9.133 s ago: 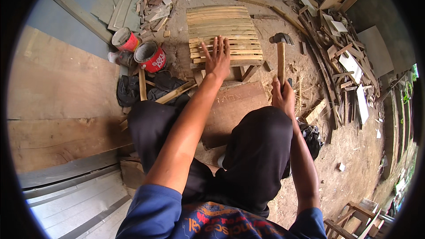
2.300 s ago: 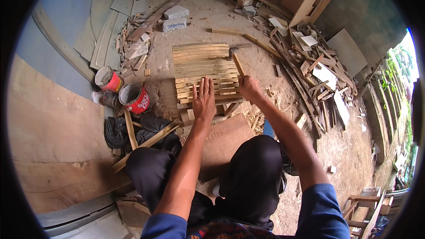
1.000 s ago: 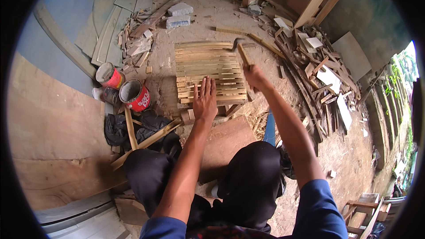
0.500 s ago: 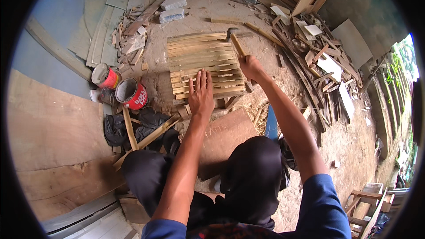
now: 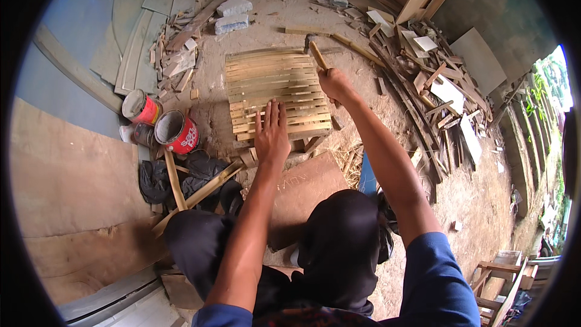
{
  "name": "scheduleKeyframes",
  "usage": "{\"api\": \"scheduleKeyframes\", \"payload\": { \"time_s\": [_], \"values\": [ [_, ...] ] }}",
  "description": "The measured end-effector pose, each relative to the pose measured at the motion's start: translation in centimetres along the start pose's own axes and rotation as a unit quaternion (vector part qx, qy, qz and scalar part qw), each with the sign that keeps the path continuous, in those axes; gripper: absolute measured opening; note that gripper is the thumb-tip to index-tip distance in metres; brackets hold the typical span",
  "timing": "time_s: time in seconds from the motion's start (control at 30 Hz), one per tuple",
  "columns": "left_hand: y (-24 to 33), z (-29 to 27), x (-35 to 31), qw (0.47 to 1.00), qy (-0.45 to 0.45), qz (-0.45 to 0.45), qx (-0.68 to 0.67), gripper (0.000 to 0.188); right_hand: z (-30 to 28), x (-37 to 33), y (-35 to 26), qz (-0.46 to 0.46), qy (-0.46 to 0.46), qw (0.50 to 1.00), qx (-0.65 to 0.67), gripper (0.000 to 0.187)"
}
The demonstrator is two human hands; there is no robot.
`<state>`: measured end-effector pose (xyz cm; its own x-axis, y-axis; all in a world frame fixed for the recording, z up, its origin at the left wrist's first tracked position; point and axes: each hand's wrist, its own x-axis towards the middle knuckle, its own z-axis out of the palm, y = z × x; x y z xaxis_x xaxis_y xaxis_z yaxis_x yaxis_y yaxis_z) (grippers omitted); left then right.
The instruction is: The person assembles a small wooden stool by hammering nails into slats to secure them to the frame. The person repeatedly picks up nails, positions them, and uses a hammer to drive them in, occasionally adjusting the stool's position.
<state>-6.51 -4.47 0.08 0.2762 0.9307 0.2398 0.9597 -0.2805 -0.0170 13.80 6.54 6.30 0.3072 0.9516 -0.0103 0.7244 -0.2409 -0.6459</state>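
A panel of narrow wooden slats lies raised off the ground in front of my knees, with thin gaps between several of its slats. My left hand rests flat on its near part, fingers stretched out toward the far side. Past the panel's right edge, my right hand is wrapped around the handle of a hammer. The dark hammer head is by the far right corner of the panel; whether it touches the wood I cannot tell.
Two red paint cans stand left of the panel, near black plastic and crossed wooden strips. A brown board lies before my knees. Scrap wood is heaped on the right; pale blocks lie at the far left.
The hammer has turned in my right hand's grip, its head now showing less from the side. My left hand stays on the slats, and the whole view has shifted slightly.
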Motion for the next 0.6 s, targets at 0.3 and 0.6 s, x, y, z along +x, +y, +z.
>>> {"api": "scheduleKeyframes", "payload": {
  "time_s": [0.3, 0.6],
  "values": [
    [-0.4, 0.0, 0.3, 0.999, -0.031, -0.004, -0.019, 0.087, 0.2, -1.5, -0.9, -0.052, 0.066, 0.996, -0.008, 0.055],
    [-0.4, -0.6, 0.3, 0.998, -0.046, -0.007, -0.029, 0.092, 1.1, -0.8, 0.7, -0.043, -0.032, 0.995, -0.083, 0.05]
  ]
}}
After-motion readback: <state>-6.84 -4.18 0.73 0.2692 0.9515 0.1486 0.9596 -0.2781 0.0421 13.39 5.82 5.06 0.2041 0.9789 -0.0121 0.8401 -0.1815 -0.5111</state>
